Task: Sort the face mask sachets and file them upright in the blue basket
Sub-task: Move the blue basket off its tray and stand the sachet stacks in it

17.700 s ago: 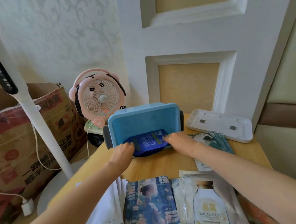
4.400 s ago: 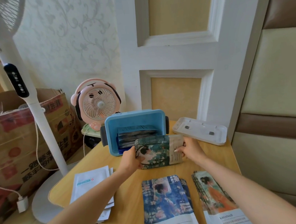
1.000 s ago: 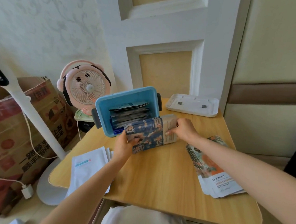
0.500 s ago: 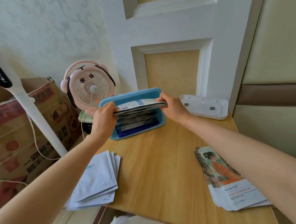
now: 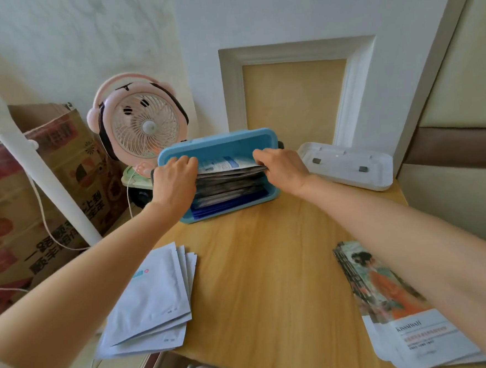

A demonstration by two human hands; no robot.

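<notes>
The blue basket (image 5: 218, 141) stands at the far side of the wooden table (image 5: 265, 268) with several face mask sachets filed upright in it (image 5: 230, 184). My left hand (image 5: 175, 180) and my right hand (image 5: 281, 166) grip the two ends of the rearmost bundle of sachets (image 5: 226, 165), which sits low inside the basket behind the others. A fanned pile of white sachets (image 5: 155, 299) lies at the table's near left edge. Another stack with an orange-dressed figure (image 5: 387, 294) lies near right, partly under my right forearm.
A white tray (image 5: 347, 165) rests to the right of the basket by the wall. A pink desk fan (image 5: 142, 124) stands to its left. A standing fan pole (image 5: 40, 175) and a cardboard box (image 5: 34, 184) are off the table's left side.
Both hands have pushed the bundle of sachets down from the basket's rim into the basket, behind the other sachets. The camera has tipped downward slightly.
</notes>
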